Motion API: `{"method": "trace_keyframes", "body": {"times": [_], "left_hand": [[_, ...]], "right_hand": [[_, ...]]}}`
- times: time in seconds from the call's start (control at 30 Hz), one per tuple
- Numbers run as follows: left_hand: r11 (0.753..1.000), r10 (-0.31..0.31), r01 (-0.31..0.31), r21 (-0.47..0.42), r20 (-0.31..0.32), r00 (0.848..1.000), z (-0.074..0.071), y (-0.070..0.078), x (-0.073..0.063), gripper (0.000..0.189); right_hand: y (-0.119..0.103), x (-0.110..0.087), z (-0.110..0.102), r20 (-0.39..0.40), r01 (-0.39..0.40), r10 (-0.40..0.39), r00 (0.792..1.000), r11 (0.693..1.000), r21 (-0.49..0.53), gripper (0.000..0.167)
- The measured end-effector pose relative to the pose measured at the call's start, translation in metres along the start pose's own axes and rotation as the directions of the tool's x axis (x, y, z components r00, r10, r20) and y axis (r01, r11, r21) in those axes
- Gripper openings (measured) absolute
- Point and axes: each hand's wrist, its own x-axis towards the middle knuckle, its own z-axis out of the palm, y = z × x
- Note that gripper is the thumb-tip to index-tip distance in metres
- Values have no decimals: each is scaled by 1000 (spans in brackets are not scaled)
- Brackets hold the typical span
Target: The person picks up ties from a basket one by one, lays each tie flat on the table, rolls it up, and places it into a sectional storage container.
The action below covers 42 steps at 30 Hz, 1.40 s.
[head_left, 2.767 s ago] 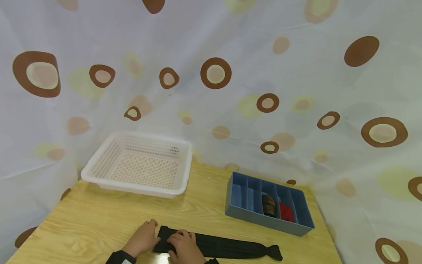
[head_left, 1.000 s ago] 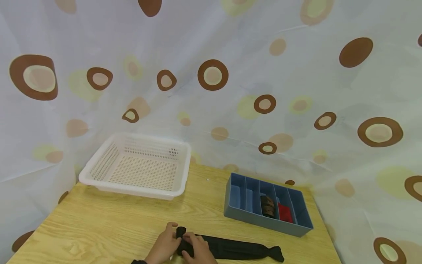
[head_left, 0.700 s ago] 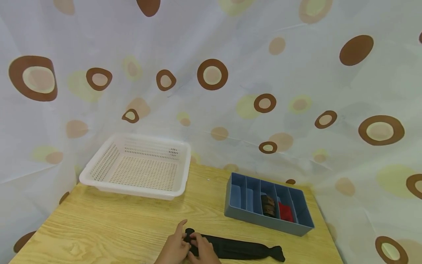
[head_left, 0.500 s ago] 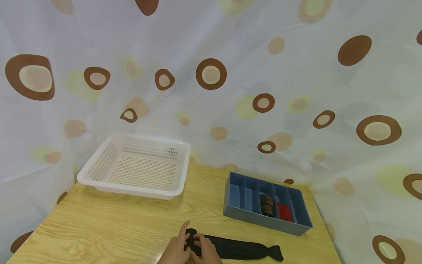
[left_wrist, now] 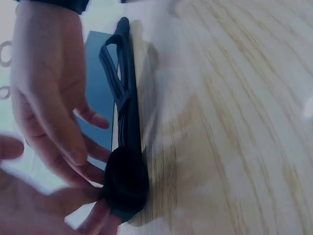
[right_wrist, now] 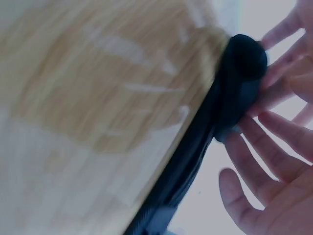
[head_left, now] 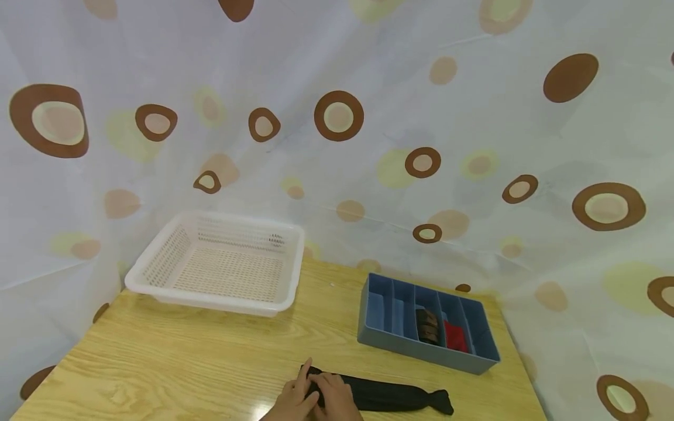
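Note:
A black necktie [head_left: 389, 397] lies stretched along the table's front, its knot [head_left: 439, 401] at the right. The left end is wound into a thick roll [left_wrist: 126, 183], also facing the right wrist camera as a dark round coil [right_wrist: 248, 58]. My left hand [head_left: 295, 400] holds the roll from the left, index finger pointing forward. Close beside it, my right hand [head_left: 336, 397] has bent fingers over the same roll. From the left wrist, a narrow loop [left_wrist: 112, 73] rises off the tie's far part. Both hands cover most of the roll in the head view.
Behind, a white perforated basket [head_left: 231, 304] stands at the left. To the right, a blue divided box [head_left: 421, 351] holds a brown striped rolled item [head_left: 427, 327] and a red cloth [head_left: 456, 337] in separate compartments. A patterned curtain [head_left: 316, 175] backs the wooden table [head_left: 158, 356].
The tie's flat left end has been wound into a roll, shortening the flat length. Both hands have travelled rightward with it; the knot end has stayed nearly in place.

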Motion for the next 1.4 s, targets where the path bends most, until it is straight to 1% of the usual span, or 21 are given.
{"method": "trace_keyframes", "body": {"times": [0.03,0.1,0.13,0.17,0.2,0.23,0.3,0.33,0.43,0.5,0.6,0.73,0.8,0.9,1.0,1.07,1.13,1.2,1.27,1.33,1.4], "left_hand": [[999,-23,22,-38,-29,999,-3,0,0,61],[989,-78,68,-129,-75,994,-9,-1,0,62],[981,-109,94,-169,-85,990,-12,-1,0,62],[970,-154,135,-200,-84,984,-15,-2,0,63],[962,-183,164,-217,-70,981,-17,-2,0,64],[955,-196,180,-237,-43,980,-20,-2,0,66],[942,-196,190,-276,5,981,-24,-3,0,69],[940,-187,183,-288,14,982,-25,-3,0,70],[941,-160,152,-304,-1,987,-26,1,-1,72],[949,-149,134,-285,-32,988,-25,4,-2,74],[966,-127,110,-235,-57,990,-23,9,-2,75],[982,-69,61,-181,-37,997,-16,12,1,74],[986,-45,42,-158,-17,999,-11,12,3,74],[993,-31,31,-112,6,1000,-5,12,6,74],[996,-26,28,-82,31,999,0,12,10,75],[997,-25,28,-66,46,999,2,11,12,76],[999,-30,32,-30,54,998,1,9,14,77],[999,-27,25,40,59,998,-1,7,15,76],[996,-12,6,90,70,997,-5,5,16,74],[992,7,-18,126,91,996,-8,2,17,74],[990,17,-32,137,112,994,-12,0,18,76]], "right_hand": [[-1,1,0,18,-8,8,1000,1000,-7,33],[-4,4,-3,79,-79,79,994,997,7,33],[-5,6,-5,102,-115,112,988,993,22,33],[-8,7,-8,136,-173,164,977,983,57,33],[-9,8,-10,155,-201,187,970,976,82,32],[-9,8,-11,163,-214,196,967,971,105,31],[-7,8,-11,176,-221,193,965,963,156,30],[-6,8,-10,181,-217,183,966,957,194,30],[-2,7,-7,186,-192,139,973,931,310,31],[0,6,-6,189,-179,116,975,913,365,32],[1,4,-6,182,-168,103,978,906,388,33],[1,2,-8,172,-180,127,977,922,342,30],[1,2,-9,170,-209,162,972,927,310,29],[0,0,-11,151,-256,225,962,939,228,32],[-2,-4,-13,63,-233,226,972,964,130,33],[-3,-7,-14,-3,-187,188,982,979,75,34],[-1,-7,-16,-36,-153,155,987,987,49,42],[2,-5,-18,-14,-149,150,989,988,47,52],[7,1,-19,52,-170,167,985,983,65,64],[12,6,-18,118,-192,182,976,978,79,74],[14,12,-15,150,-200,187,971,977,75,78]]}}
